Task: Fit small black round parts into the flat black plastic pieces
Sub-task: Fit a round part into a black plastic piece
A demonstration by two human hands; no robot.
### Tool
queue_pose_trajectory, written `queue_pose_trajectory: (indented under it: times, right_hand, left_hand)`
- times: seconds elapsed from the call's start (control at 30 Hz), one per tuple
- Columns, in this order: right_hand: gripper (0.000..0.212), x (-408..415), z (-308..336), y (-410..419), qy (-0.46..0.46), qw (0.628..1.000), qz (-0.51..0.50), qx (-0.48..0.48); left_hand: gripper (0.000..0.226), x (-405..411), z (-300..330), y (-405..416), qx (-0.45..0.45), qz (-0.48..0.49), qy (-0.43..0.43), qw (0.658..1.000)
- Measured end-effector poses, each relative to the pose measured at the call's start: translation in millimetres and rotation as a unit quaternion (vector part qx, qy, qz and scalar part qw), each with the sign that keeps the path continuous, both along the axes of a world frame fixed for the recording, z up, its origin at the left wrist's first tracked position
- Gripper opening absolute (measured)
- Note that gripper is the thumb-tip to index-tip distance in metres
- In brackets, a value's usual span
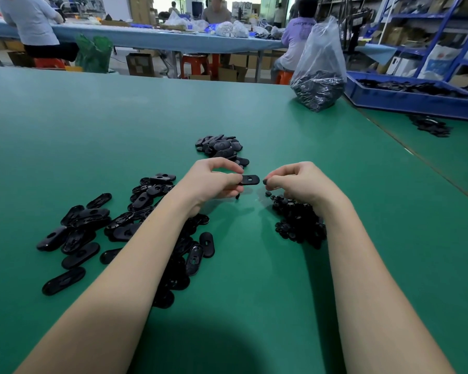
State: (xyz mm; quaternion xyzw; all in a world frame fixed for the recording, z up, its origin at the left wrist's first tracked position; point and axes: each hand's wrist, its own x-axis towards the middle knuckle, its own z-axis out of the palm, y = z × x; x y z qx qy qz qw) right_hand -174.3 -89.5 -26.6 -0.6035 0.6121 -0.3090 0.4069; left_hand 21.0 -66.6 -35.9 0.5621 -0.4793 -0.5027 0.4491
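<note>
Above a green table (119, 125), the left hand (210, 182) pinches a flat piece (250, 180) by one end. The right hand (299, 182) pinches a round part (264, 181) just beside it, above a heap of parts (299, 222).

green table (119, 130), black plastic pieces (87, 228), blue crate (405, 99)

Green table (119, 117). Clear plastic bag (319, 68) at 1 o'clock; blue bin (405, 99) at 2 o'clock.
</note>
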Motion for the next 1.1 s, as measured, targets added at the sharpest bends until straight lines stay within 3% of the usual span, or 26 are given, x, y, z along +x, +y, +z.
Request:
queue_pose_trajectory:
  times: [0.57,1.1]
  right_hand:
    - [0.011,5.8,-0.9,-1.2,-0.068,0.997,0.031,0.001]
    - [0.007,13.0,-2.5,-2.0,-0.037,0.999,0.015,-0.025]
  left_hand:
    - [0.014,0.7,-3.4,-2.9,-0.014,-0.019,0.033,0.999]
    - [0.015,1.1,-3.8,-3.7,-0.026,-0.039,0.028,0.998]
